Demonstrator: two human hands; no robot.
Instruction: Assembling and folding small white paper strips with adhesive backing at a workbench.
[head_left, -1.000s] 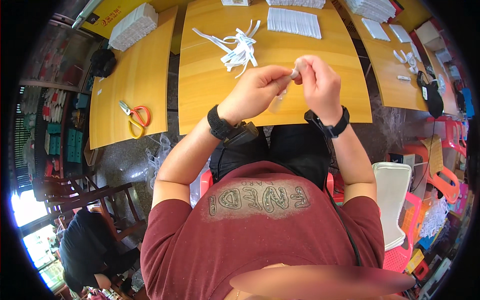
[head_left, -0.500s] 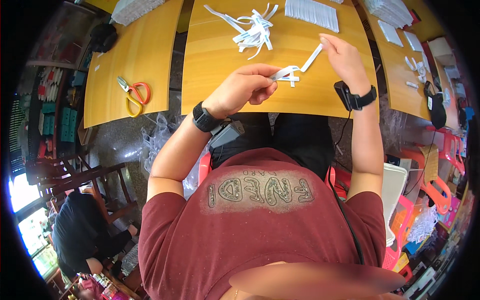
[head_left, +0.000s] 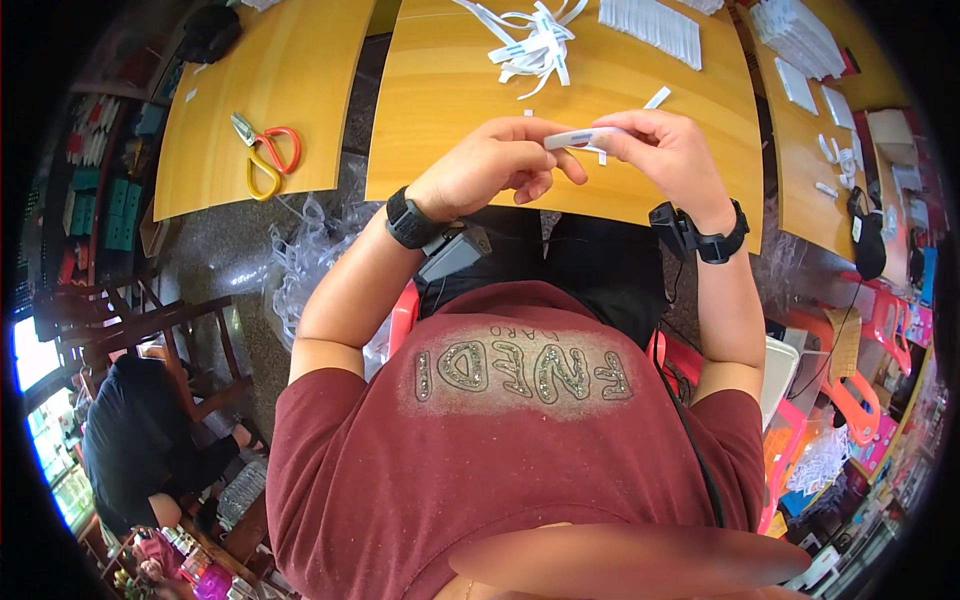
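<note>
Both my hands are above the near part of the wooden table (head_left: 430, 90), close together. A short white strip (head_left: 580, 138) with a bluish mark is held between them. My left hand (head_left: 500, 168) has its fingers curled at the strip's left end. My right hand (head_left: 672, 158) pinches the right end between thumb and fingers. Another white end (head_left: 657, 97) shows beyond the right hand; whether it belongs to the same strip I cannot tell. Small white bits lie partly hidden behind the fingers. Farther off is a loose pile of white strips (head_left: 540, 48).
A neat row of white strips (head_left: 650, 30) lies at the table's far side. On the left table are shears (head_left: 262, 155) with red and yellow handles. The right table bears white stacks (head_left: 797, 38). A person in black (head_left: 140, 440) sits low at the left.
My right hand has come down and left toward my left hand. The strip, stretched out and bent before, now lies short between the two hands. The view has shifted slightly.
</note>
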